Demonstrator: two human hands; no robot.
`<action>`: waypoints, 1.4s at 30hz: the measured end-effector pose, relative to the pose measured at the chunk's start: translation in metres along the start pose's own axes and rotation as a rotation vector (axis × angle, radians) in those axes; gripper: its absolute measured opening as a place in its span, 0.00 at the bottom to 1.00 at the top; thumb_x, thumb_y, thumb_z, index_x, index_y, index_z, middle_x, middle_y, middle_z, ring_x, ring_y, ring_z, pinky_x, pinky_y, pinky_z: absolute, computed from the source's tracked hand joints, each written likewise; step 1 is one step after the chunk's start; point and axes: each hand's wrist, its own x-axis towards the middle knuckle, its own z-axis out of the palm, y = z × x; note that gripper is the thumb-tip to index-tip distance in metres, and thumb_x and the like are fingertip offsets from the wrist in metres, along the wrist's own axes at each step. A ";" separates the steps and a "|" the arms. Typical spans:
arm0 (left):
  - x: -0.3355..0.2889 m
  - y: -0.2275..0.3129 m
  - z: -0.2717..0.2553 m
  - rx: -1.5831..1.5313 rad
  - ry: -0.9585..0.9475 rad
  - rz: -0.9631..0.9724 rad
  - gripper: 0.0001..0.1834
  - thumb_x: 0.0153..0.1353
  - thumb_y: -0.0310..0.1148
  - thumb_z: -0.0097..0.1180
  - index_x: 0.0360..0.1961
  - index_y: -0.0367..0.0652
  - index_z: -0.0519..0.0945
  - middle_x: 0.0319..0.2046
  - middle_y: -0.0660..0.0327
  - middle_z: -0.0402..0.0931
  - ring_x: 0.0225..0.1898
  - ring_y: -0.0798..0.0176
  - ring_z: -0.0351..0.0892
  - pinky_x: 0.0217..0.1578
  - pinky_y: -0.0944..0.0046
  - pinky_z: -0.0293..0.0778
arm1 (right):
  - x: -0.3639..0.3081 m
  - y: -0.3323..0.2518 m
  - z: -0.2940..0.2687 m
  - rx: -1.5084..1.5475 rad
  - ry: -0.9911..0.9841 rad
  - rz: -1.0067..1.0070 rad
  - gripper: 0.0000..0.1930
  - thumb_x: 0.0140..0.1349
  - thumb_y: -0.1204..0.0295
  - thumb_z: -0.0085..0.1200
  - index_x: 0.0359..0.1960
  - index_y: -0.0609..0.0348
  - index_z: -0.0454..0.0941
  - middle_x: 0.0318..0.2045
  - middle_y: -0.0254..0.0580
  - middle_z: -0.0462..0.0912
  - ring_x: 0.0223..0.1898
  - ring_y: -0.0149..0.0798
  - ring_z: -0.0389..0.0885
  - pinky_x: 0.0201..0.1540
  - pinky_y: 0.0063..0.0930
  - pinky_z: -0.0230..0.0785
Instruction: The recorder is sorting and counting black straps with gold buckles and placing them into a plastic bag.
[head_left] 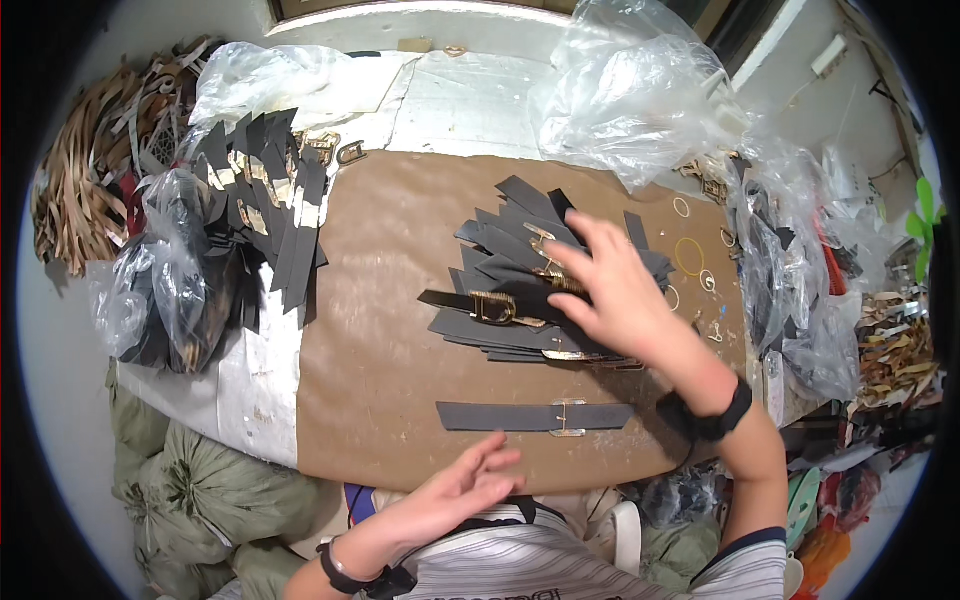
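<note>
A loose pile of dark grey straps (480,328) with gold metal buckles lies in the middle of the brown mat. On its left side rests a black strap end with a gold D-shaped buckle (493,308). My right hand (625,290) reaches over the pile with fingers spread; whether the fingertips touch the straps is hard to tell. Nearer to me, a single grey strap (495,417) lies flat, underside up, with a gold buckle (568,418) around it. My left hand (470,485) is open and empty just below that strap, fingers apart, not touching it.
More dark straps (265,205) are heaped at the left beside a clear bag (165,270). Crumpled clear plastic (640,95) covers the back right. Rubber bands (689,257) and small bits lie along the mat's right side. Green sacks (215,480) stand below the table at left.
</note>
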 end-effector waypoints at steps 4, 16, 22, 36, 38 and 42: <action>0.046 0.011 0.016 -0.235 0.145 0.136 0.50 0.70 0.40 0.54 0.74 0.40 0.28 0.69 0.48 0.55 0.69 0.51 0.60 0.68 0.51 0.59 | 0.026 0.056 -0.003 0.082 -0.173 0.403 0.45 0.52 0.43 0.63 0.69 0.52 0.63 0.66 0.64 0.61 0.68 0.60 0.60 0.68 0.47 0.58; 0.110 0.065 0.049 -0.080 0.359 0.285 0.52 0.65 0.47 0.57 0.76 0.57 0.32 0.69 0.63 0.57 0.70 0.59 0.54 0.66 0.45 0.52 | -0.006 0.087 0.005 0.646 -0.383 0.724 0.44 0.54 0.40 0.63 0.60 0.69 0.70 0.53 0.58 0.78 0.53 0.44 0.79 0.56 0.34 0.70; 0.159 0.108 0.024 0.206 0.295 0.363 0.51 0.58 0.26 0.61 0.77 0.50 0.43 0.65 0.59 0.66 0.60 0.66 0.69 0.59 0.63 0.64 | -0.041 0.039 -0.002 1.130 -0.289 1.110 0.23 0.66 0.56 0.56 0.52 0.62 0.68 0.42 0.39 0.79 0.41 0.32 0.79 0.42 0.31 0.75; 0.111 0.125 0.018 1.485 0.602 0.638 0.39 0.58 0.31 0.65 0.71 0.48 0.63 0.70 0.47 0.56 0.70 0.44 0.58 0.67 0.54 0.58 | -0.128 -0.029 -0.009 1.890 -0.128 0.860 0.28 0.68 0.81 0.48 0.70 0.63 0.57 0.64 0.46 0.64 0.60 0.40 0.73 0.63 0.33 0.70; 0.084 0.098 0.026 1.628 0.701 0.590 0.39 0.55 0.32 0.67 0.68 0.47 0.66 0.69 0.47 0.58 0.69 0.42 0.60 0.66 0.52 0.61 | -0.152 -0.026 -0.018 1.426 -0.159 0.587 0.23 0.67 0.80 0.50 0.65 0.61 0.69 0.63 0.46 0.67 0.60 0.41 0.74 0.58 0.32 0.71; 0.057 0.059 0.019 1.604 0.812 0.528 0.34 0.51 0.29 0.69 0.62 0.45 0.73 0.57 0.50 0.70 0.58 0.46 0.71 0.56 0.55 0.70 | -0.151 -0.038 -0.031 0.614 -0.003 0.333 0.18 0.58 0.78 0.56 0.51 0.62 0.77 0.57 0.51 0.73 0.57 0.52 0.74 0.56 0.39 0.71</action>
